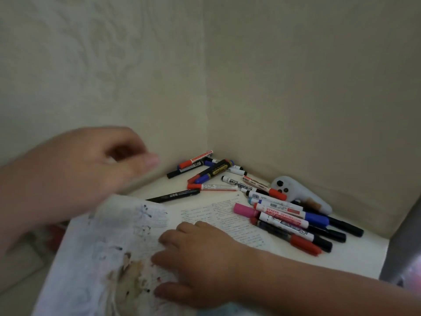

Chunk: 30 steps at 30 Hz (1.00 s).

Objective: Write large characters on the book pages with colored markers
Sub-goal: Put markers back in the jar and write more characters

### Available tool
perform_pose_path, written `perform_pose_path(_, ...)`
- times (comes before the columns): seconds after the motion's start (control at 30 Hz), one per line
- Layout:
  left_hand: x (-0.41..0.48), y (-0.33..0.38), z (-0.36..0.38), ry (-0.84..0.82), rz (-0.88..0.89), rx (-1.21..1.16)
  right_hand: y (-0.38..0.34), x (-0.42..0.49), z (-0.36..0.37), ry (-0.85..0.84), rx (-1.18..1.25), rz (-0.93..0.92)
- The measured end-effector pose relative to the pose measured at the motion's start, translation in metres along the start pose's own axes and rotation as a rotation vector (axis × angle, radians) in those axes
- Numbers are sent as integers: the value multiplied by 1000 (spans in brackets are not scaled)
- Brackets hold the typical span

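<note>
Plainly, right hand [200, 263] fingers [168, 238] lie straight and slightly spread, pressing flat on the open book [227, 215], whose ink-stained left page [102, 247] stands raised and blurred. Left hand [91, 165], above the book, is motion-smeared: fingers curled, grip impossible to tell. Beyond the book, markers [282, 215] lie heaped, some barrels reading "WHITEBOARD MARKER"; the book's print is too small to read, and a white controller [293, 190] behind the markers is partly hidden.

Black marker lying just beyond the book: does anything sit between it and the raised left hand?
Nothing visible does. The black marker lies alone on the table at the book's far edge; the left hand hangs in the air to its left.
</note>
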<state>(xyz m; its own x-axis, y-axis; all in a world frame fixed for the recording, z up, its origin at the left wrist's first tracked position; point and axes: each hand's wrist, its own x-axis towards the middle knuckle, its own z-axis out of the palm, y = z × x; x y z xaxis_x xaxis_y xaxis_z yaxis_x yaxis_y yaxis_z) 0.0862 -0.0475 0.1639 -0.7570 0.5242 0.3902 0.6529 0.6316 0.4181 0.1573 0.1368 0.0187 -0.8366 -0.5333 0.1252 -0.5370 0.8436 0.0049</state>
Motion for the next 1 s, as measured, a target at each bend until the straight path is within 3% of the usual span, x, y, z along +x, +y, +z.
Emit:
perform_pose_path(0.1,13,23,45,-403,-38,260,-4,3,5,-4,-79,-10)
perform_pose_path(0.2,25,4,110,-504,-60,297,2,-4,-4,-30,74,-58)
perform_pose_path(0.3,19,-22,151,-453,-147,170,24,-20,-31,-20,182,47)
perform_pose_path(0.43,4,-33,165,-319,-168,113,93,-14,-64,148,46,503)
perform_pose_path(0.5,1,-34,169,-300,-161,96,120,6,-70,26,-5,632)
perform_pose_path(0.67,2,-42,167,-242,-170,-44,140,57,-53,-255,-144,568)
perform_pose_path(0.77,2,-48,165,-193,-141,-79,138,73,-39,-333,-134,504)
perform_pose_path(0.87,5,-52,166,-173,-99,-79,140,79,-23,-288,-101,503)
perform_pose_path(1.0,10,-55,168,-112,-103,-173,143,82,-33,-43,-44,551)
